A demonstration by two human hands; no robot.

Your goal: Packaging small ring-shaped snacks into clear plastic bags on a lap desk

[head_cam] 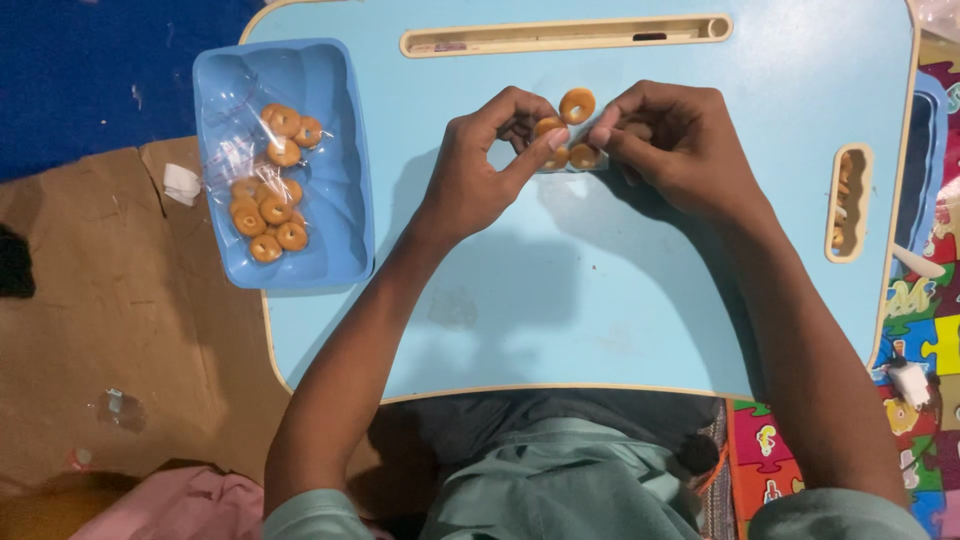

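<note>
My left hand [487, 165] and my right hand [672, 142] meet at the far middle of a light blue lap table [560, 290]. Between their fingertips they pinch a small clear plastic packet [566, 150] with a few ring-shaped orange-brown biscuits inside. One ring biscuit [577, 104] shows just above the fingers. A blue plastic tray [285, 165] at the table's left holds two clear packets of the same ring biscuits [272, 200].
A long pencil groove [565, 36] runs along the table's far edge. A slot [850, 202] on the right side shows more biscuits through it. Brown cardboard [110, 330] lies on the floor at left, and a colourful puzzle mat [925, 350] at right.
</note>
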